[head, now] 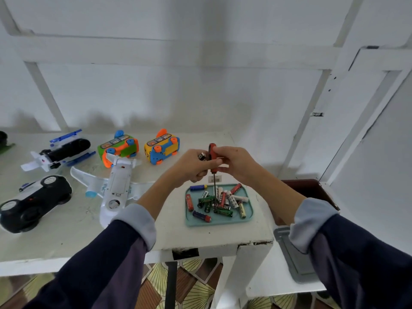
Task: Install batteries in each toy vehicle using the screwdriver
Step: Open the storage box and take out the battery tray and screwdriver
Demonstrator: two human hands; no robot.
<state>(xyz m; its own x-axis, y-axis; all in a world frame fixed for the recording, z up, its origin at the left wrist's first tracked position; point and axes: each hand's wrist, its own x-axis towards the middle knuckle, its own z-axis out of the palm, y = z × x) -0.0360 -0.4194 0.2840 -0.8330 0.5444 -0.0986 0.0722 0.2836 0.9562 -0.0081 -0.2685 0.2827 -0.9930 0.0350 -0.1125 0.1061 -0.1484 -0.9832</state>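
Both hands meet above the teal tray (249, 214), which holds several loose batteries (220, 200). My right hand (234, 162) grips the red handle of the screwdriver (213, 151), whose shaft points down toward the tray. My left hand (194, 165) holds a dark battery (202, 156) and also touches the screwdriver handle. A white toy airplane (116, 186) lies belly up left of the tray. Behind it lie a green-orange toy car (119, 148) and a yellow-blue toy car (161, 149), both on their sides.
A black and white toy car (33, 201) lies upside down at the front left, and a black and blue toy helicopter (62, 150) behind it. The white table (211, 237) ends just in front of the tray. A grey plate (294, 257) and a dark brown box (312, 190) lie to the right.
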